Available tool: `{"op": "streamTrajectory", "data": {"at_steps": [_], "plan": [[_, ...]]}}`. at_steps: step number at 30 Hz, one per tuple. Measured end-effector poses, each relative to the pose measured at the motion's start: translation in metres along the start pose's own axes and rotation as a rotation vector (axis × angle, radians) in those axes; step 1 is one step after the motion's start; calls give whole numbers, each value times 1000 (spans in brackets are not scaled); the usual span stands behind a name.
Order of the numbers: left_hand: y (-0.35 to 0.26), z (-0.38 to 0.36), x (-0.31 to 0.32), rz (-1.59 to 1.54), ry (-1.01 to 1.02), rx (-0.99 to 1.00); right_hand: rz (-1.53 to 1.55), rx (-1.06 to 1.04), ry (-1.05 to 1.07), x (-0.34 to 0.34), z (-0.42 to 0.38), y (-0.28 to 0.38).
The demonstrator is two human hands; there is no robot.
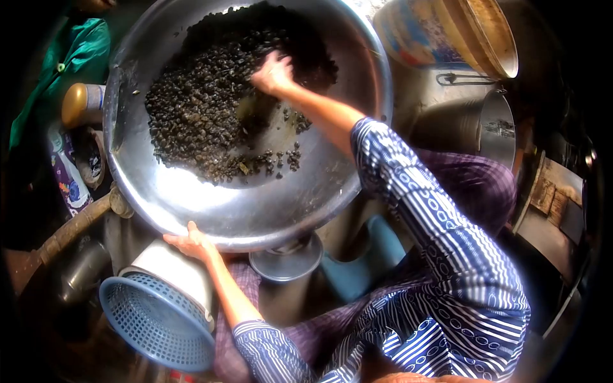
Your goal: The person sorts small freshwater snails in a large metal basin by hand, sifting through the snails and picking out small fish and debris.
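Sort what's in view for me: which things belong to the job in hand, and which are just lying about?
In use:
- large metal basin
- small dark pieces inside it
- right hand among them
- left hand at the rim

Apparently just lying about:
- blue perforated basket
- white bucket
- gold-lidded jar

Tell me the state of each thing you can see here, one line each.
Large round silvery metal basin: partly covered inside, bare metal showing
Dark shell-like pieces: loose, heaped, thinning toward the person
Right hand: among the pieces, blurred; grip unclear
Left hand: on the basin's near rim
Blue perforated plastic basket: open, up against the round white bucket
Cylindrical gold-capped container: cap on
Round grey metal pail: open
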State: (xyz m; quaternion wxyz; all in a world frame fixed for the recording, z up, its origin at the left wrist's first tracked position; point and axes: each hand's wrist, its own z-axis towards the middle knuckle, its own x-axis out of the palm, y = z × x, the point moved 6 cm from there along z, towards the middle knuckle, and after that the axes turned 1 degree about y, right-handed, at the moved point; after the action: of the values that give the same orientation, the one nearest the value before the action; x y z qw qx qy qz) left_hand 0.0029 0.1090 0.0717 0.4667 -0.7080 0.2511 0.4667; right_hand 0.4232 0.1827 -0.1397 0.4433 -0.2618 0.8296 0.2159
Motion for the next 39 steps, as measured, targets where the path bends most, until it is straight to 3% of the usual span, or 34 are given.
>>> {"op": "streamTrajectory", "data": {"at_steps": [1,3,4,6,8,9,12,14,17,18,20,22,26,29,30,33,36,38,39], "plan": [[-8,-3,-1,-6,18,-28,24,-84,28,11,-8,13],[-15,-6,-3,-16,42,-48,408,-249,411,-32,-86,46],[-14,-6,-2,-32,52,-61,566,-394,709,-37,-112,55],[-15,-4,-4,-47,58,-82,483,-681,446,-44,-139,51],[-14,-4,-2,-14,80,-115,327,-478,456,-65,-140,17],[-14,-4,-2,-20,80,-114,190,-512,269,-73,-130,-4],[-12,-4,-3,-48,68,-83,198,-268,179,-96,-112,-59],[-4,0,0,-12,88,-91,126,-252,116,-68,-98,-81],[-10,-2,-2,0,71,-94,100,-199,123,-36,-115,-57],[-8,-1,-1,4,68,-95,165,-215,212,-25,-119,-46],[-5,-1,0,-10,79,-118,342,-521,422,-29,-139,-17],[-5,-3,0,0,94,-138,92,-555,205,-53,-137,-19],[-14,-4,-4,-51,90,-84,-2,-471,-174,-97,-80,-84],[-10,-3,-2,-55,42,-33,-53,-424,69,-84,-51,-123],[-13,-2,-4,-15,48,-43,-122,-575,-26,-63,-48,-133],[-11,-1,-3,-31,47,-44,-289,-597,70,13,-53,-155],[-11,-2,-4,-28,46,-47,-371,-497,167,-8,-143,-119],[-8,0,-3,-10,47,-41,-340,-597,260,-2,-182,-99],[-5,1,-3,-23,60,-42,-216,-625,454,-5,-195,-87]]}}
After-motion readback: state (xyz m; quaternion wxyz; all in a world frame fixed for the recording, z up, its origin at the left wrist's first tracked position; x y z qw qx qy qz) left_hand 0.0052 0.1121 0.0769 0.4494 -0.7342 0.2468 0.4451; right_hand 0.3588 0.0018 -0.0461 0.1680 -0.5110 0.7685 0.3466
